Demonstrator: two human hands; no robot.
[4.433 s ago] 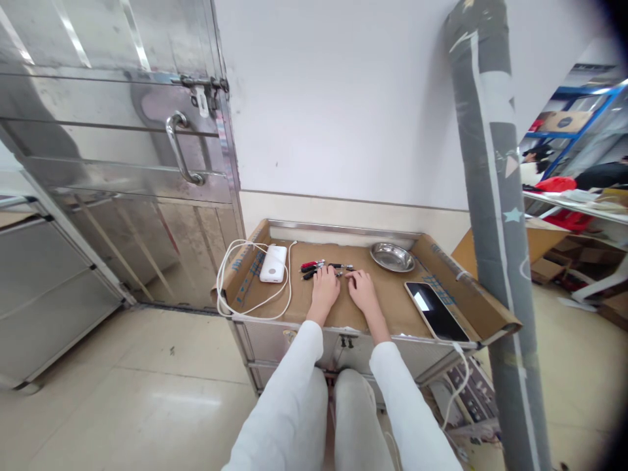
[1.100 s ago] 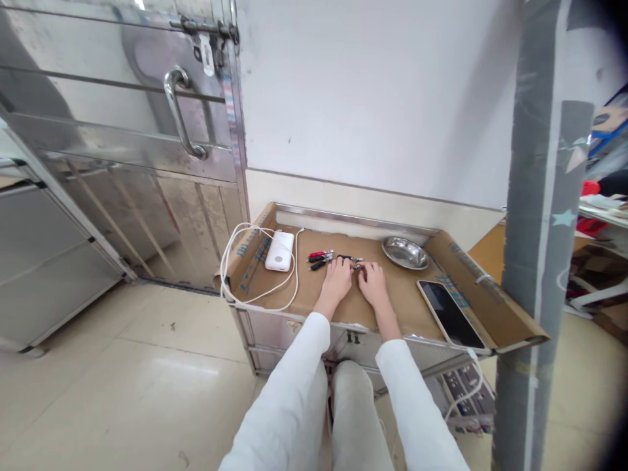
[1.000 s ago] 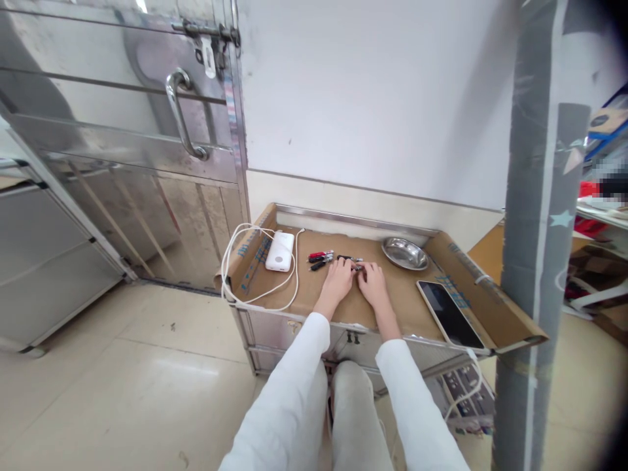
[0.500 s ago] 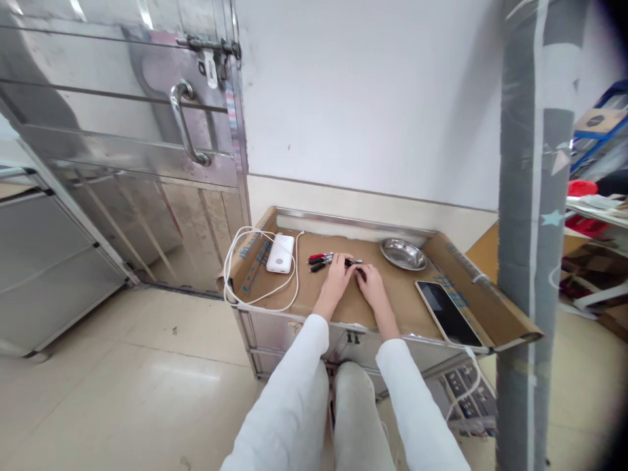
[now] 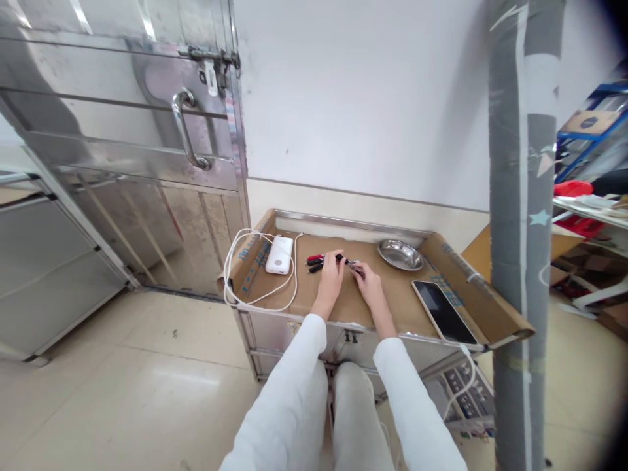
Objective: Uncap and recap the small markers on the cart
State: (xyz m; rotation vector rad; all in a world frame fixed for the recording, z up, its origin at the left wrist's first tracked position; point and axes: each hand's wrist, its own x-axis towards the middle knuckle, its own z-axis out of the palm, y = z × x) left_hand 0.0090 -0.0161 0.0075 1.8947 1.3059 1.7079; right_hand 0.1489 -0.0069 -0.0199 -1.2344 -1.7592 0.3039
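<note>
Over the middle of the cardboard-lined tabletop, my left hand [image 5: 330, 280] is closed, its fingertips pinching a black pen [image 5: 340, 258]. Just to its right, my right hand [image 5: 371, 286] is also closed, with thumb and finger on a slim dark pen part [image 5: 360, 269]. The fingers hide much of both, and I cannot tell whether the two pieces join. Beside my left hand, a red pen [image 5: 314, 258] and black pens [image 5: 314, 267] lie close together, partly covered by that hand.
A white power bank [image 5: 279, 254] with a looped white cable [image 5: 296, 281] lies at the left. A round metal dish [image 5: 401, 255] sits back right, with a phone [image 5: 444, 312] in front of it. Raised cardboard sides [image 5: 475, 281] edge the top. A grey wrapped pipe [image 5: 523, 196] stands at the right.
My hands have drawn slightly apart, and the left fingers have lifted, showing more of the black pen. The view has shifted a little; the other things on the table stay put.
</note>
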